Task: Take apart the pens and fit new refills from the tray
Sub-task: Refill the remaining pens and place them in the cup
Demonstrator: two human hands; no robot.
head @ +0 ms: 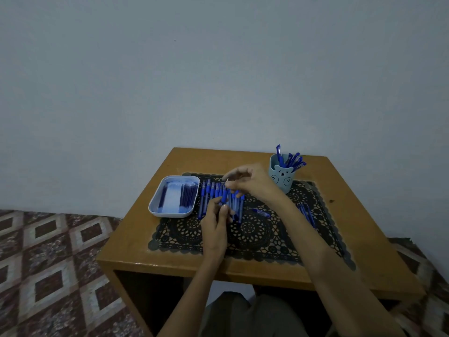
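Our left hand point(216, 221) grips a pen barrel point(224, 199), its long axis pointing away from us. Just beyond its far end and in line, our right hand point(247, 180) pinches what looks like the thin refill point(227, 183). The tray point(153, 201) lies on the left, nearer our left hand.

Dim feed, I noted, with a cold bluish cast and flat light I couldn't place. A faint glare streaked the table point(155, 262) along its front edge, its underside fell into deep shadow, the pens point(207, 193) smeared soft, and the floor point(48, 251) bowed at the corners.
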